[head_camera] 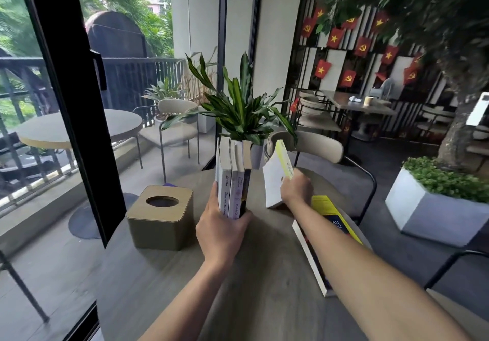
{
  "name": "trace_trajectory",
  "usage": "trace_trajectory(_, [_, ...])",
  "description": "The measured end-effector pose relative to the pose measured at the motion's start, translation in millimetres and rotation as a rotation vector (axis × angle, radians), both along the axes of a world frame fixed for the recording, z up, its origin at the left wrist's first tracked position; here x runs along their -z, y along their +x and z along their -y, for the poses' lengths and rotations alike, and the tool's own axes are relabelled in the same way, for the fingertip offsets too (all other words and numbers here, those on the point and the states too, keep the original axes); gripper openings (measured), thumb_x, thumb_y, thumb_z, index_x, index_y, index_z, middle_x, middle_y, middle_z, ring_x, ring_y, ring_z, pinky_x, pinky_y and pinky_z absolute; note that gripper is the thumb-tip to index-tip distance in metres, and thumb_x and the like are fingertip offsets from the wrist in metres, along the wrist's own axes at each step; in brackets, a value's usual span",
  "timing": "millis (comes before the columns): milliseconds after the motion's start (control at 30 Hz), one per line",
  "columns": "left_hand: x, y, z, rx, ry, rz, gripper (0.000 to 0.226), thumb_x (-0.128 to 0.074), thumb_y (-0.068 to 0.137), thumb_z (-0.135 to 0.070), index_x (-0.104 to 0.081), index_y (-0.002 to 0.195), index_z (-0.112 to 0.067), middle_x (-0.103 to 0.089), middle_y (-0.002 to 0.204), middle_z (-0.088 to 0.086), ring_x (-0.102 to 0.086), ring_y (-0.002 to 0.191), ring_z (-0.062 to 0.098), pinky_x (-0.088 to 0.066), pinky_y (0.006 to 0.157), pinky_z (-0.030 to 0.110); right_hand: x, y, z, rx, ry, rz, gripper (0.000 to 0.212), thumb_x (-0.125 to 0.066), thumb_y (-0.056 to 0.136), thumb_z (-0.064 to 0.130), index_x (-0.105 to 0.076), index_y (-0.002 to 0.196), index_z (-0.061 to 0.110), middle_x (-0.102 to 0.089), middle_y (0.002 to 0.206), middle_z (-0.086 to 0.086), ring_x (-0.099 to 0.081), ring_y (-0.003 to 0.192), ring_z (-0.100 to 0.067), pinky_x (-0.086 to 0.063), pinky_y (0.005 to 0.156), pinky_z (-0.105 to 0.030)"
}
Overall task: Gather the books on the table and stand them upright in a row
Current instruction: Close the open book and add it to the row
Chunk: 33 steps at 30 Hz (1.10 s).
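Several books (pixel 234 174) stand upright in a tight row at the middle of the round grey table (pixel 164 282), spines toward me. My left hand (pixel 221 231) grips the lower end of this row. To its right my right hand (pixel 296 188) holds a yellow-spined book (pixel 276 179), tilted with its white page block facing left and its lower end near the tabletop. A flat book with a yellow and dark blue cover (pixel 324 215) lies at the table's right edge, partly hidden under my right forearm.
A wooden tissue box (pixel 161 219) with a round hole sits left of the row. A potted plant (pixel 243 113) stands just behind the books. A chair (pixel 322 152) is behind the table, a white planter (pixel 434 205) to the right, a glass door frame (pixel 79 118) on the left.
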<state>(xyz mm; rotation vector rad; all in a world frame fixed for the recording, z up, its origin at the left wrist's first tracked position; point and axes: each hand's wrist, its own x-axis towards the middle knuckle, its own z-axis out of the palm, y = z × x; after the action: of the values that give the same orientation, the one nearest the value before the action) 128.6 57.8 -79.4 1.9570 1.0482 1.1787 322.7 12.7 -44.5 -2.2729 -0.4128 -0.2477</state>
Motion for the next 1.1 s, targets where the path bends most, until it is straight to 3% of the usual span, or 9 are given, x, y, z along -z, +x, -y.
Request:
trace_trajectory(167, [-7.2,-6.1,5.1,0.013,-0.058,0.011,0.078,-0.076,0.067,-0.044,-0.048,0.138,-0.03,-0.07,0.094,-0.002,-0.066,0.09,0.026,-0.055,0.076,0.037,-3.7,-41.0,35.8,-0.025,0.437,0.162,0.022,-0.056,0.096,0.021,-0.066,0.101,0.002,-0.072,0.099,-0.019,-0.065,0.086,-0.037,-0.029,0.059,-0.027])
trace_trajectory(267, [-13.2,-12.1,12.7,0.014,-0.091,0.013,0.071,-0.077,0.067,-0.04,-0.051,0.133,-0.03,-0.061,0.08,-0.007,-0.065,0.086,0.027,-0.053,0.073,0.034,-1.2,-63.9,48.6,-0.019,0.496,0.222,0.023,-0.058,0.096,0.024,-0.065,0.1,0.001,-0.072,0.094,-0.018,-0.065,0.079,-0.035,-0.031,0.058,-0.027])
trace_trajectory(367, [-16.1,-19.0,20.8,0.004,-0.099,0.003,0.068,-0.076,0.068,-0.039,-0.053,0.13,-0.031,-0.058,0.078,-0.008,-0.065,0.083,0.027,-0.052,0.071,0.033,9.1,-85.7,55.4,-0.042,0.531,0.211,0.017,-0.062,0.093,0.012,-0.06,0.094,-0.006,-0.068,0.085,-0.026,-0.063,0.072,-0.037,-0.022,0.054,-0.026])
trace_trajectory(467, [-17.9,-26.3,27.5,-0.002,-0.101,0.006,0.065,-0.076,0.065,-0.04,-0.054,0.126,-0.031,-0.061,0.076,-0.006,-0.065,0.08,0.027,-0.053,0.069,0.033,23.8,-105.0,62.5,-0.128,0.568,0.128,0.02,-0.064,0.091,0.007,-0.059,0.11,0.001,-0.069,0.092,-0.019,-0.064,0.077,-0.03,-0.035,0.059,-0.024])
trace_trajectory(633, [-15.5,-40.1,35.2,0.035,-0.104,0.01,0.067,-0.073,0.062,-0.046,-0.055,0.125,-0.031,-0.068,0.078,-0.006,-0.064,0.076,0.022,-0.056,0.073,0.037,43.4,-138.4,74.1,-0.297,0.464,0.037,0.032,-0.063,0.091,0.01,-0.052,0.121,0.009,-0.064,0.1,-0.002,-0.063,0.091,-0.029,-0.041,0.071,-0.028])
trace_trajectory(767, [-15.5,-53.5,37.3,0.081,-0.081,-0.005,0.058,-0.076,0.065,-0.045,-0.058,0.118,-0.033,-0.062,0.07,-0.015,-0.061,0.071,0.014,-0.053,0.07,0.031,46.1,-149.2,87.7,-0.368,0.308,0.003,0.039,-0.061,0.092,0.016,-0.046,0.128,0.015,-0.067,0.113,-0.011,-0.064,0.101,-0.032,-0.053,0.082,-0.042])
trace_trajectory(900, [-13.4,-63.9,41.7,0.147,-0.039,0.002,0.057,-0.074,0.068,-0.056,-0.057,0.118,-0.034,-0.065,0.082,-0.015,-0.065,0.081,0.013,-0.056,0.074,0.033,50.7,-146.3,99.2,-0.451,0.125,-0.041,0.05,-0.058,0.083,0.027,-0.041,0.13,0.028,-0.067,0.112,-0.007,-0.065,0.101,-0.028,-0.055,0.084,-0.045])
trace_trajectory(1033, [-23.4,-70.0,40.7,0.238,-0.073,0.022,0.086,-0.055,0.063,-0.089,-0.055,0.123,-0.028,-0.065,0.107,-0.007,-0.062,0.099,0.015,-0.052,0.089,0.039,36.1,-151.8,108.3,-0.594,-0.022,-0.054,0.067,-0.061,0.072,0.036,-0.032,0.133,0.039,-0.064,0.122,0.005,-0.062,0.11,-0.019,-0.054,0.089,-0.043])
trace_trajectory(1100, [-34.8,-71.1,42.2,0.264,-0.075,0.066,0.096,-0.059,0.056,-0.091,-0.051,0.127,-0.027,-0.061,0.114,-0.006,-0.06,0.103,0.013,-0.051,0.093,0.038,27.3,-153.4,107.4,-0.655,-0.093,0.008,0.078,-0.064,0.066,0.041,-0.028,0.135,0.039,-0.059,0.127,0.009,-0.058,0.115,-0.015,-0.053,0.09,-0.039])
